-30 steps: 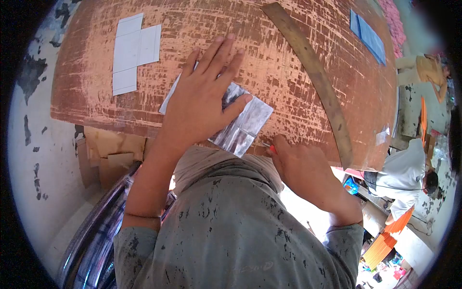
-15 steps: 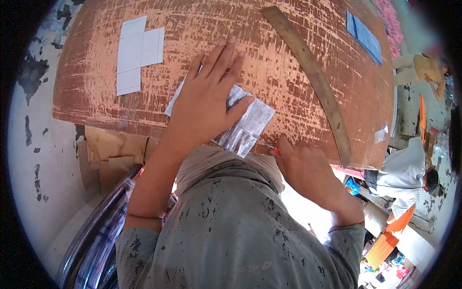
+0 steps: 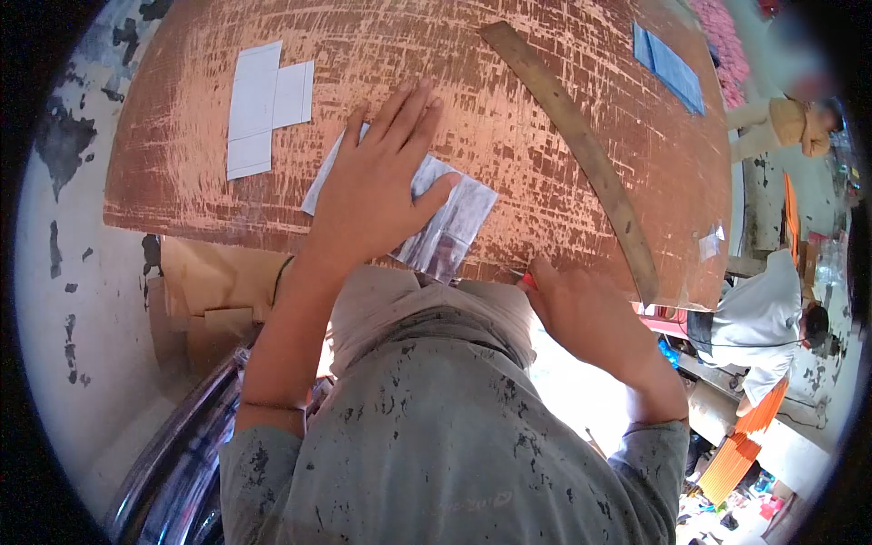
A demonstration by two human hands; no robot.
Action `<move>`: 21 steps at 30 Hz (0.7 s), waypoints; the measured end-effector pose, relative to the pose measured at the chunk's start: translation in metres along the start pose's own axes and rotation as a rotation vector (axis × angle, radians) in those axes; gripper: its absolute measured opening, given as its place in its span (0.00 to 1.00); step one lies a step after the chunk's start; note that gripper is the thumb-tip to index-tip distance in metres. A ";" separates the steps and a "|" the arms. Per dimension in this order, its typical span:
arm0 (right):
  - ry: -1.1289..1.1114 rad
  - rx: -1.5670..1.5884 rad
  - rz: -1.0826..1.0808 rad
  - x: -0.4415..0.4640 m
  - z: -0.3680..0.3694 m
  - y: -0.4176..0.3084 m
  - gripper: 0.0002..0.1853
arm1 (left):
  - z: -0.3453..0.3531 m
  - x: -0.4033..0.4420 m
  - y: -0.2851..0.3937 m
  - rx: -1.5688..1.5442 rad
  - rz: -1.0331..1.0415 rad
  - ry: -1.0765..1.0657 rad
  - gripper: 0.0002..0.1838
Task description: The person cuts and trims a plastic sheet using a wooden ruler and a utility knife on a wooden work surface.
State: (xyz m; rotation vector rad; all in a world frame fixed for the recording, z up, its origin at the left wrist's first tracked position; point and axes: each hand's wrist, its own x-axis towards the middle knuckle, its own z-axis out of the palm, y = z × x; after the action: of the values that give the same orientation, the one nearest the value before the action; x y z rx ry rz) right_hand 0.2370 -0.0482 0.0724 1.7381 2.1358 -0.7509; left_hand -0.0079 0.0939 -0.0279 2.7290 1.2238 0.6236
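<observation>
My left hand [image 3: 377, 186] lies flat with its fingers stretched out on a silvery-grey folded sheet [image 3: 461, 212], which sticks out on both sides of the hand near the table's front edge. My right hand [image 3: 577, 304] is closed around a small red-handled tool [image 3: 528, 280] at that edge. The tool's thin pale tip points left, toward the sheet, with a gap between them. Most of the handle is hidden by the fingers. A white paper cutout [image 3: 252, 111] with ruled lines lies to the left of my left hand.
A long curved-looking brown metal strip [image 3: 581, 145] lies on the worn reddish table [image 3: 363, 45]. Blue folded pieces [image 3: 669, 69] are at the far right. One person in white [image 3: 758, 313] and another in tan [image 3: 792, 123] are beyond the right side. Shiny rolls [image 3: 186, 463] stand lower left.
The view has shifted slightly. My left hand and the sheet have moved a little left relative to my right hand, so the gap to the tool is wider. Both hands keep their shape.
</observation>
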 end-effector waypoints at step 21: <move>0.132 0.181 -0.107 0.036 -0.001 -0.023 0.16 | -0.004 0.000 0.003 -0.103 -0.074 -0.042 0.45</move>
State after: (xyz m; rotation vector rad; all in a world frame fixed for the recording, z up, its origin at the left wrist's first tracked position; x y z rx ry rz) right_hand 0.2065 -0.0209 0.0590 1.8195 2.3288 -0.9076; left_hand -0.0079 0.0916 -0.0240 2.5871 1.2412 0.6002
